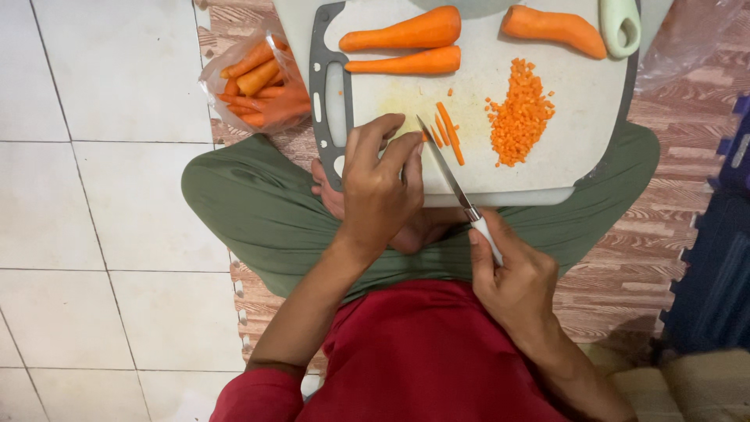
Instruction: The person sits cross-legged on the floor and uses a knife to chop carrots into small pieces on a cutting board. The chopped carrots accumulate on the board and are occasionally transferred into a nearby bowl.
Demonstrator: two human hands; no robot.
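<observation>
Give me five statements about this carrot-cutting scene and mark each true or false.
1. The right hand holds a knife by its white handle. True.
2. The left hand rests on the bag of carrots. False: it steadies the carrot strips on the cutting board; the bag lies apart, on the floor to the left.
3. A pile of diced carrot lies on the board. True.
4. The whole carrots on the board are still in plastic. False: they lie bare.
5. The board sits on a table. False: it rests on the person's crossed legs.
</observation>
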